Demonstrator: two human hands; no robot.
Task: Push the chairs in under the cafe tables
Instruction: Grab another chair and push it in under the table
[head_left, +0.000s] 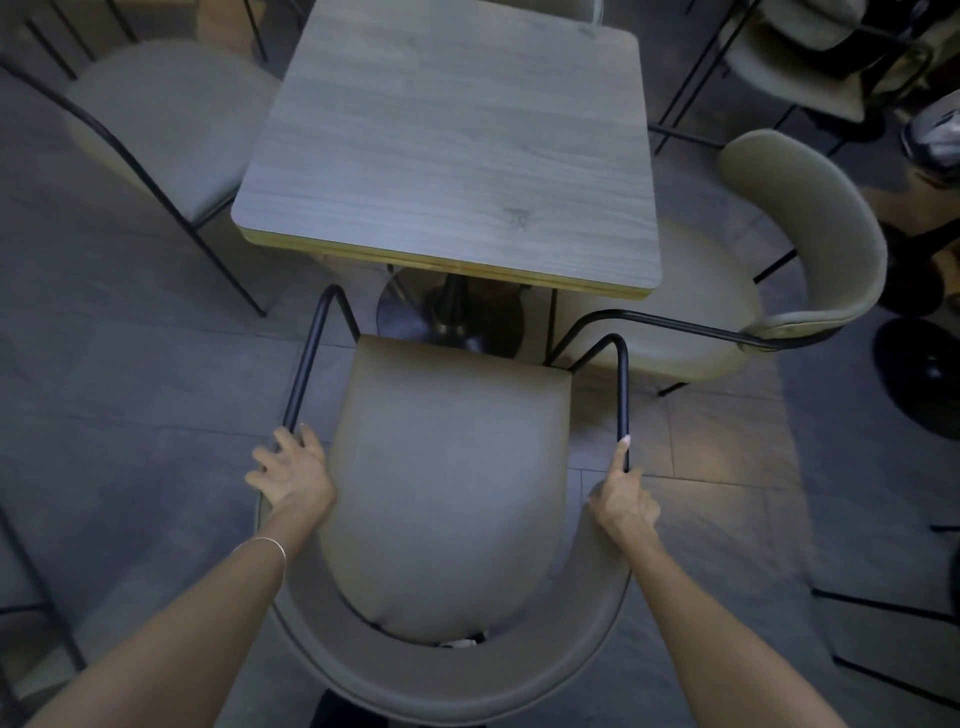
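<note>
Both hands' fingers (304, 441) grip the chair (447, 483); the table (457, 145) pedestal (457, 317) stands ahead.

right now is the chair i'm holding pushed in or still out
Still out: the chair seat lies almost wholly clear of the table, only its front edge near the table's edge.

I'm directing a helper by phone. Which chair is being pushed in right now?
Find the square wood-grain table. The nearest chair faces its near edge. Unlike its neighbours, both hands grip its black armrests.
</note>
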